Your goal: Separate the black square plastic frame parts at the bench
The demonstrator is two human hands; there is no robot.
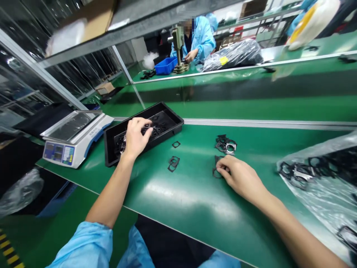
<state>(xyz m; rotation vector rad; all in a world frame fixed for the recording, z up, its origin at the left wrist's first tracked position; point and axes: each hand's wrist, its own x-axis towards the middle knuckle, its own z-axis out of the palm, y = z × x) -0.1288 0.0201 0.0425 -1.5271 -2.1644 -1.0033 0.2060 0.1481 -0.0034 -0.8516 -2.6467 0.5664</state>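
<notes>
My left hand (136,137) hovers over a black tray (170,131), its thumb and fingers apart. Small dark plastic parts (158,128) lie inside the tray under that hand, partly hidden by it. With bent fingers pinched together, my right hand (237,173) grips a thin black frame with a round opening (215,173) at the table surface; the fingers hide much of it. Beyond it sits a small pile of similar black frames (223,143), one with a silvery face. Between my hands lie a single frame (176,144) and some overlapping frames (173,163).
A digital scale (75,136) stands left of the tray. At the right, a clear plastic bag (304,208) holds more black frames. A metal shelf (139,22) crosses above the green table (178,201). Across the bench, a person in blue (205,37) works beside a blue bin (166,66).
</notes>
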